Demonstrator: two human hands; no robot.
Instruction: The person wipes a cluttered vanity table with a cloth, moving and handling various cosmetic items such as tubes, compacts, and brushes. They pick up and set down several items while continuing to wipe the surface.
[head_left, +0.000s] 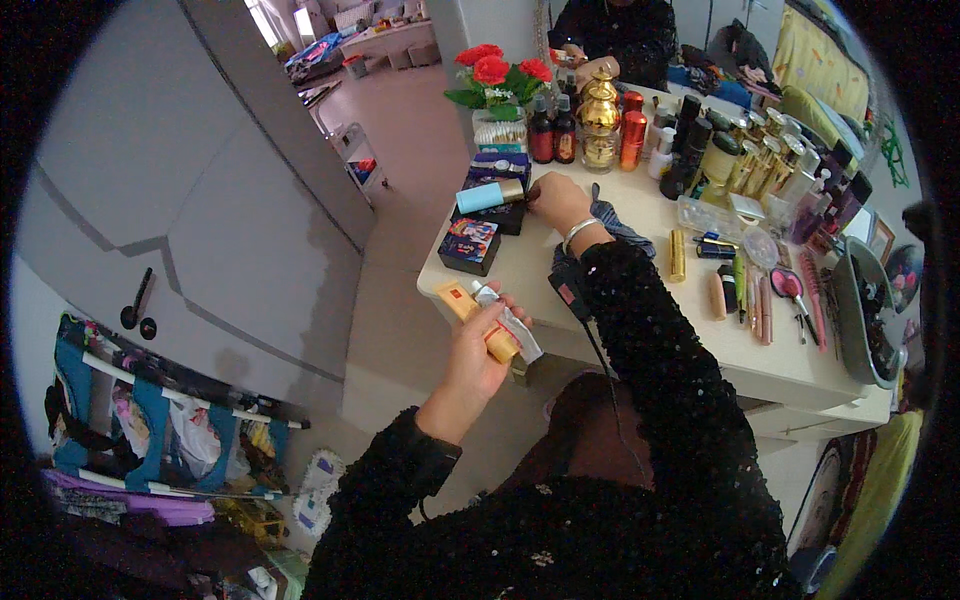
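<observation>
My left hand (474, 352) is closed around a yellow squeeze tube (456, 298) and a crumpled silver tube (525, 339), in front of the dressing table's edge. Over the table, my right hand (561, 202), with a silver bangle (580, 234) at its wrist, reaches to the side of a stack of dark boxes (510, 217). Its fingertips are partly hidden, so any grip is unclear. On the stack rest a light blue bottle (480, 198) with a gold cap and a wristwatch (501, 166). A smaller printed box (469, 247) sits in front. A grey cloth (622, 225) lies beside my right wrist.
Bottles (750, 161) crowd the table (637, 315) before a mirror (720, 45). A golden jar (600, 112) and red flowers (491, 69) stand at the back. Makeup pencils (759, 307) and a grey basket (862, 322) are at right. A black cable (611, 397) hangs over the front edge.
</observation>
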